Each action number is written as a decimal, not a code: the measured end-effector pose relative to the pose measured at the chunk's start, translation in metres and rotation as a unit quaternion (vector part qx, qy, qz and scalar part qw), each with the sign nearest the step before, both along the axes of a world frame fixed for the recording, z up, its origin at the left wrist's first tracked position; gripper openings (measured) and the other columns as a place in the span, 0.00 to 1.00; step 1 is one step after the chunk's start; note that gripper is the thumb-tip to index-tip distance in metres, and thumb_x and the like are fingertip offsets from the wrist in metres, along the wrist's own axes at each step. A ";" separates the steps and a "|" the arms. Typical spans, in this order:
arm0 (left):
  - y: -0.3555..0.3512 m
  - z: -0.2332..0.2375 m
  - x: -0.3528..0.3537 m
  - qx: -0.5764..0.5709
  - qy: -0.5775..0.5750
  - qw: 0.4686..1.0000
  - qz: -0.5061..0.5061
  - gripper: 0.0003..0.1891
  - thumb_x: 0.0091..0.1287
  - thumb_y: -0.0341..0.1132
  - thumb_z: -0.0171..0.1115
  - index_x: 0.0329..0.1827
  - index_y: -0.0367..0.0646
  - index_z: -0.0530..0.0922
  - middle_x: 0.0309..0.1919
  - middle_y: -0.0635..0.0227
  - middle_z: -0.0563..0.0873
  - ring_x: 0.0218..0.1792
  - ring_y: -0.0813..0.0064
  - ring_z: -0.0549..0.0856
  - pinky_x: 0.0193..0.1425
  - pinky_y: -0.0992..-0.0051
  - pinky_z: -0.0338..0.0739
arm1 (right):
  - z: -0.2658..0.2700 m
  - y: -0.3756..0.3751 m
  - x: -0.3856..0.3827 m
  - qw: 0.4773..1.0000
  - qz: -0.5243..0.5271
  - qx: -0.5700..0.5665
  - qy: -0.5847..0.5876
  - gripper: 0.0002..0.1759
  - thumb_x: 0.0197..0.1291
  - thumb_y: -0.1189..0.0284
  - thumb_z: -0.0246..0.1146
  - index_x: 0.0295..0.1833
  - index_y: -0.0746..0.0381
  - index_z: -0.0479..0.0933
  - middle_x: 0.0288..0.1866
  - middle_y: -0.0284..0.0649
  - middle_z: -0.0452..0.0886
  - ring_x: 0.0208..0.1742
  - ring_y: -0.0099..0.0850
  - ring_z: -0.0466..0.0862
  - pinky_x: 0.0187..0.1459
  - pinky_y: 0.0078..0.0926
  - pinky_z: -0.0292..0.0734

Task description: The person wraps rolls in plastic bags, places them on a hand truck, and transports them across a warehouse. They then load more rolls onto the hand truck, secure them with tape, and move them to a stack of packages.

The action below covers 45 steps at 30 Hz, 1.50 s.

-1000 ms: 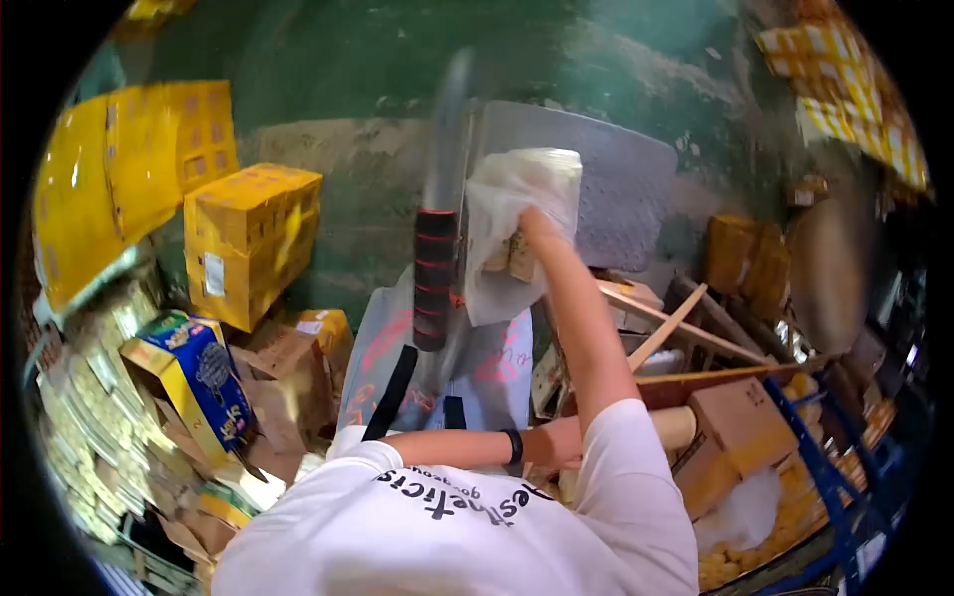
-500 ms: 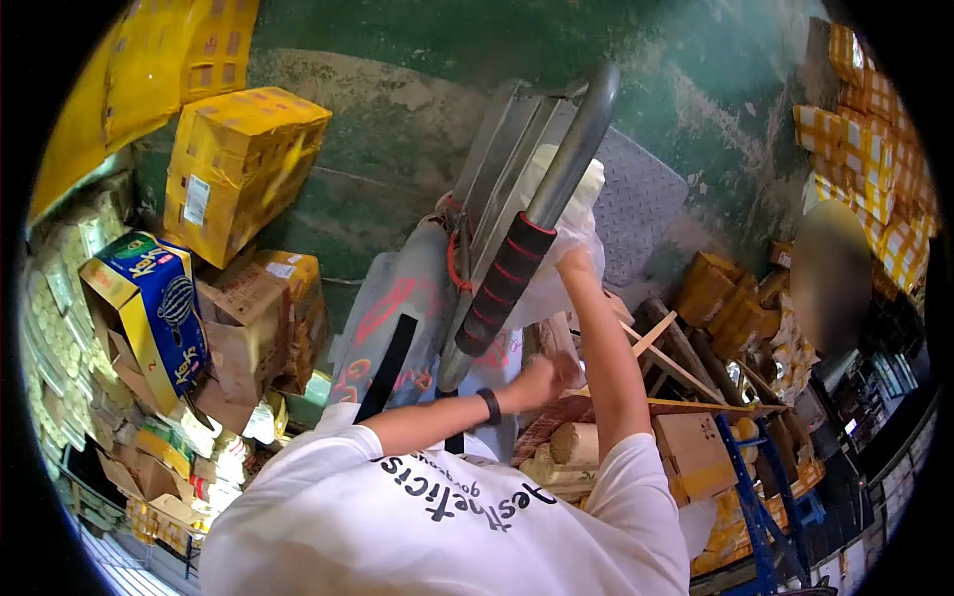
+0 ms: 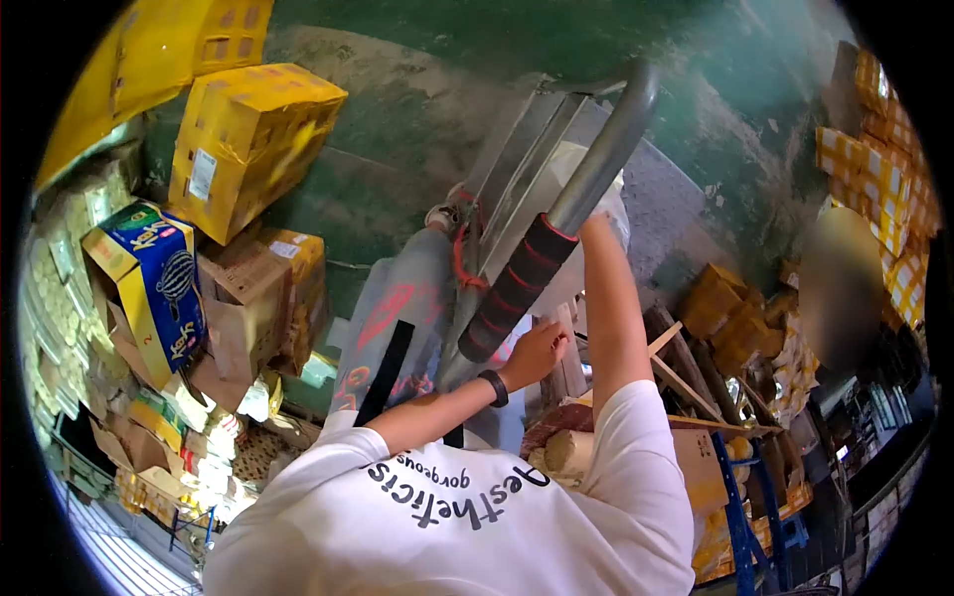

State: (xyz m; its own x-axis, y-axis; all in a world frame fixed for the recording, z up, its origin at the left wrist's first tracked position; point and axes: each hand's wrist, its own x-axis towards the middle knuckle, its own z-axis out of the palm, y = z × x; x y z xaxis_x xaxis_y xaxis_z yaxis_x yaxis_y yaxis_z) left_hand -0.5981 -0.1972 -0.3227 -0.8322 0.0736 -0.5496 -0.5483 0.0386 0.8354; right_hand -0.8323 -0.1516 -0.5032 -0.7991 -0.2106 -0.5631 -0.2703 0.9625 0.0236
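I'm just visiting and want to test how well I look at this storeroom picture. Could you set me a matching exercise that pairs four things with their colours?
Things:
1. foam handle grip
2. big cardboard box at upper left
3. open carton at left
4. T-shirt

Colours:
a. white with black lettering
b. blue and yellow
c. black with red rings
d. yellow

Pairs: 1-c, 2-d, 3-b, 4-a.
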 end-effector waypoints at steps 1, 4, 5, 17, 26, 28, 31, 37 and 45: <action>-0.003 -0.001 0.001 0.000 -0.001 1.000 -0.008 0.05 0.64 0.32 0.50 0.35 0.39 0.72 0.31 0.58 0.74 0.33 0.59 0.76 0.38 0.67 0.70 | -0.002 0.000 -0.002 1.000 -0.003 0.000 -0.002 0.24 0.48 0.64 0.61 0.53 0.58 0.74 0.52 0.44 0.76 0.57 0.40 0.71 0.60 0.29 0.64; -0.013 0.002 -0.001 -0.016 0.026 0.999 -0.016 0.05 0.64 0.31 0.50 0.34 0.39 0.72 0.32 0.58 0.75 0.33 0.59 0.76 0.38 0.68 0.70 | -0.001 0.003 -0.005 1.000 -0.009 0.000 -0.014 0.25 0.47 0.64 0.62 0.53 0.58 0.74 0.52 0.45 0.76 0.57 0.40 0.72 0.59 0.30 0.65; -0.017 0.004 -0.002 -0.007 0.016 1.000 -0.013 0.05 0.64 0.31 0.50 0.35 0.39 0.72 0.31 0.58 0.74 0.32 0.59 0.76 0.37 0.68 0.70 | -0.001 0.004 -0.006 1.000 -0.005 -0.001 -0.025 0.25 0.46 0.64 0.62 0.53 0.58 0.74 0.52 0.45 0.76 0.57 0.40 0.72 0.59 0.30 0.65; -0.014 0.013 -0.002 -0.002 -0.057 0.997 -0.059 0.09 0.66 0.34 0.53 0.44 0.38 0.73 0.38 0.57 0.78 0.38 0.62 0.78 0.43 0.68 0.72 | 0.031 0.071 0.019 0.959 -0.019 -0.024 -0.281 0.28 0.43 0.63 0.65 0.53 0.59 0.74 0.52 0.48 0.76 0.56 0.42 0.72 0.56 0.32 0.67; 0.000 0.005 -0.002 0.064 -0.202 0.942 0.261 0.20 0.69 0.43 0.49 0.58 0.41 0.65 0.43 0.61 0.78 0.45 0.70 0.77 0.51 0.72 0.71 | 0.179 0.046 0.140 0.983 0.120 -0.133 -0.039 0.31 0.32 0.70 0.67 0.51 0.52 0.74 0.47 0.51 0.67 0.50 0.50 0.67 0.48 0.41 0.68; 0.008 -0.020 0.027 0.114 -0.238 0.917 0.300 0.21 0.70 0.47 0.45 0.58 0.42 0.65 0.43 0.63 0.77 0.44 0.70 0.76 0.51 0.72 0.71 | 0.245 0.036 0.136 0.978 0.062 -0.201 0.007 0.33 0.28 0.72 0.68 0.51 0.51 0.74 0.45 0.50 0.66 0.48 0.49 0.67 0.46 0.41 0.69; -0.033 0.050 -0.007 0.374 -0.415 0.781 0.278 0.32 0.64 0.62 0.46 0.61 0.47 0.61 0.46 0.64 0.76 0.47 0.69 0.76 0.53 0.69 0.71 | 0.323 0.036 0.146 0.970 -0.033 -0.229 0.068 0.35 0.24 0.74 0.70 0.49 0.50 0.75 0.45 0.49 0.66 0.47 0.47 0.68 0.43 0.42 0.70; -0.040 0.151 -0.052 0.490 -0.391 0.768 0.133 0.35 0.57 0.41 0.64 0.65 0.55 0.54 0.52 0.64 0.74 0.53 0.66 0.76 0.58 0.62 0.72 | 0.460 0.019 0.259 0.896 -0.252 -0.231 0.285 0.31 0.35 0.75 0.71 0.50 0.53 0.70 0.47 0.48 0.68 0.48 0.45 0.71 0.46 0.37 0.70; 0.064 0.201 -0.071 0.208 0.081 0.879 -0.421 0.49 0.48 0.43 0.68 0.72 0.51 0.50 0.52 0.58 0.76 0.54 0.62 0.75 0.57 0.71 0.70 | 0.508 -0.012 0.402 0.732 -0.568 -0.272 0.262 0.15 0.47 0.78 0.65 0.42 0.61 0.73 0.46 0.44 0.73 0.48 0.40 0.75 0.49 0.33 0.71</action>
State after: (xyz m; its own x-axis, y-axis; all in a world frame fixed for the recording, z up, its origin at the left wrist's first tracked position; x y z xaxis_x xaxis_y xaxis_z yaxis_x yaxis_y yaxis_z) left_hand -0.6693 -0.1334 -0.1221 -0.4506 0.8679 -0.2090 -0.3445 0.0470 0.9376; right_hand -0.4303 -0.1639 0.0047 -0.7091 0.6770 -0.1971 0.6197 0.4651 -0.6322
